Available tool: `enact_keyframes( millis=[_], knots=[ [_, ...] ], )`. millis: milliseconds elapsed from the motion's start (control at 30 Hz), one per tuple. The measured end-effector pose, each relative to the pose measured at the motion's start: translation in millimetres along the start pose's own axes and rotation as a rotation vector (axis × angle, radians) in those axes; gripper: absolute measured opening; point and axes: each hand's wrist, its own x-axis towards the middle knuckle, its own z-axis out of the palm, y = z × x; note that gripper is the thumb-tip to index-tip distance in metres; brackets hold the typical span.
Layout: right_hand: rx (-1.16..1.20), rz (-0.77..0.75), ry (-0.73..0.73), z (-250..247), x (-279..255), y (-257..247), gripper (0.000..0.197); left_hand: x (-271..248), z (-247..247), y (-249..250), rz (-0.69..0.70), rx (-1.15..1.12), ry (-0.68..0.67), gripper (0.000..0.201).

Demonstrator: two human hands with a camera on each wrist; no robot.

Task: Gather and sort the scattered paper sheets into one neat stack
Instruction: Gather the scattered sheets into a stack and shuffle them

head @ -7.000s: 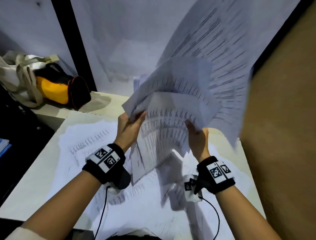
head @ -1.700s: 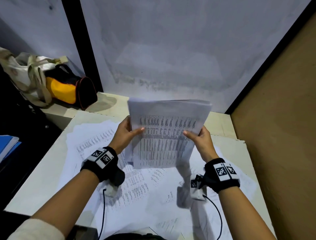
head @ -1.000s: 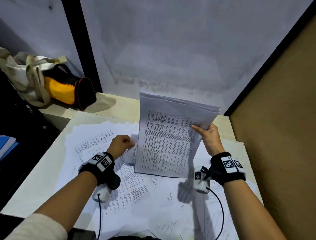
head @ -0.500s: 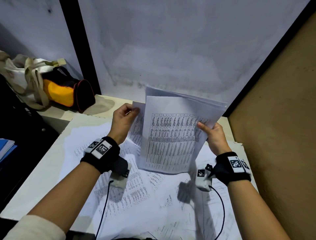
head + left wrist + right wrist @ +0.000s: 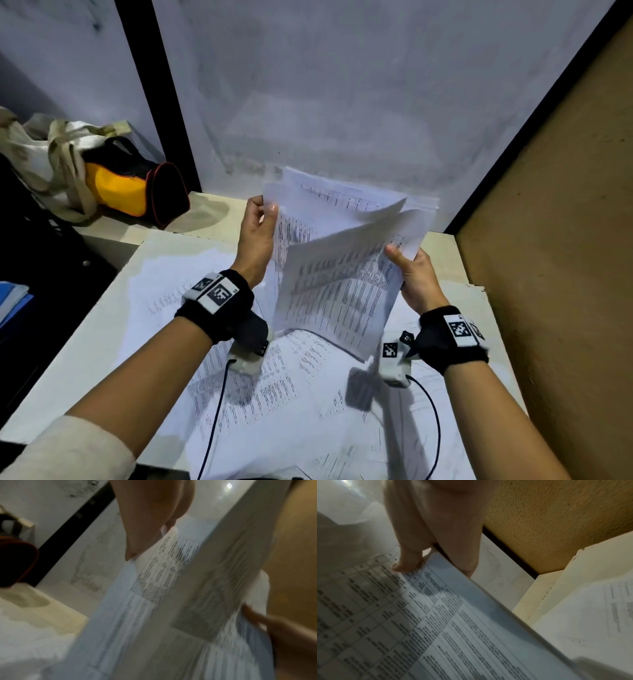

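A bundle of printed sheets hangs above the table, held upright. My right hand grips its right edge, thumb on the front; the right wrist view shows that thumb pressing the printed stack. My left hand pinches the top left corner of a single sheet held up behind the bundle. The left wrist view shows this sheet blurred beside the left hand. Several more printed sheets lie scattered flat on the white table.
A yellow and black bag with a cloth tote sits at the back left on a ledge. A brown board wall closes the right side. A white wall stands behind. Blue folders lie off the table's left.
My left hand let go of the bundle, reached down to the table, picked up a loose sheet and lifted it behind the bundle. The right hand kept holding the bundle, tilting it slightly.
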Motion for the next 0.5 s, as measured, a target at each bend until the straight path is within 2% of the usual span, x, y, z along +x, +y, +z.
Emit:
enact_keyframes(
  millis=[33,67,133,167,267,400,467,500],
  knots=[
    [-0.008,-0.002,0.010,2,-2,2,0.083,-4,0,-3,-0.010,0.020,-0.037,0.014],
    [-0.009,-0.007,0.022,3,-3,5,0.082,-6,-1,-7,-0.025,0.039,-0.058,0.029],
    [0.012,-0.009,0.044,0,-6,10,0.082,-8,-8,-14,-0.062,0.058,-0.087,0.076],
    [0.023,-0.005,0.056,-2,-7,13,0.083,-7,-13,-22,-0.088,0.072,-0.115,0.088],
    [0.053,0.005,0.083,-7,-7,17,0.087,-7,-26,-48,-0.126,0.144,-0.217,0.103],
    [0.072,-0.011,0.142,-9,-4,18,0.092,-30,-23,-33,-0.055,0.262,-0.377,0.133],
    [0.057,-0.016,0.150,-9,-3,19,0.092,-37,-22,-31,-0.023,0.406,-0.424,0.135],
    [0.046,-0.015,0.149,-9,-2,20,0.091,-37,-20,-32,-0.002,0.479,-0.394,0.133]
  ],
)
